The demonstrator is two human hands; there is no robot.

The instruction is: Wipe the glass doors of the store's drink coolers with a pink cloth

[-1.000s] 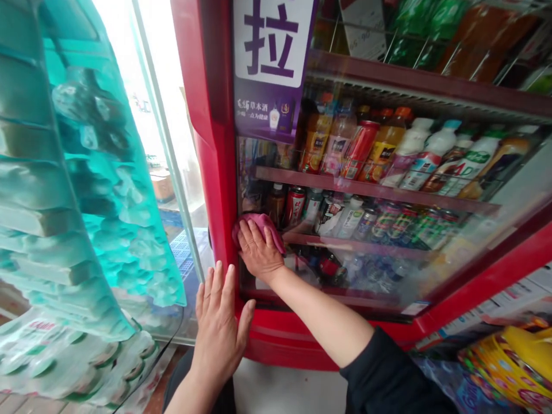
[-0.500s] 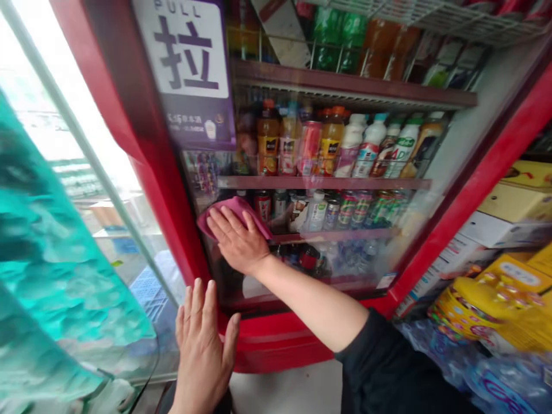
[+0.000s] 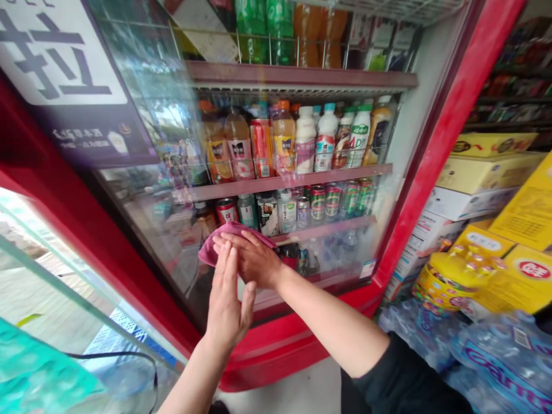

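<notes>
Crossing the low left corner, teal sheet: eight o'clock from the pink cloth; what it covers, if anything, is out of sight

Pull sign: ten o'clock, on the left of the glass door, probably set by the handle side to show where to draw

Pink cloth: hub of the dial, against the low left part of the glass, spread past the fingertips, presumably so more fabric meets the pane

Left hand: six o'clock, holding nothing, fingers straight and together, thumb apart; fingertips overlap the right hand in view, though I cannot tell whether they touch; perhaps raised for balance

Right hand: four o'clock, laid flat over the cloth, fingers stretched, clamped on nothing; the palm seems to pin the fabric, which would spread the push evenly

Bottle row: one o'clock, upright, labels outward, likely for reading through the glass

Cans: two o'clock, one shelf lower, where short drinks suit the low gap

Yellow tub: three o'clock, beside cartons whose flat faces allow stacking

Water packs: four o'clock, placed low, probably for their weight
</notes>
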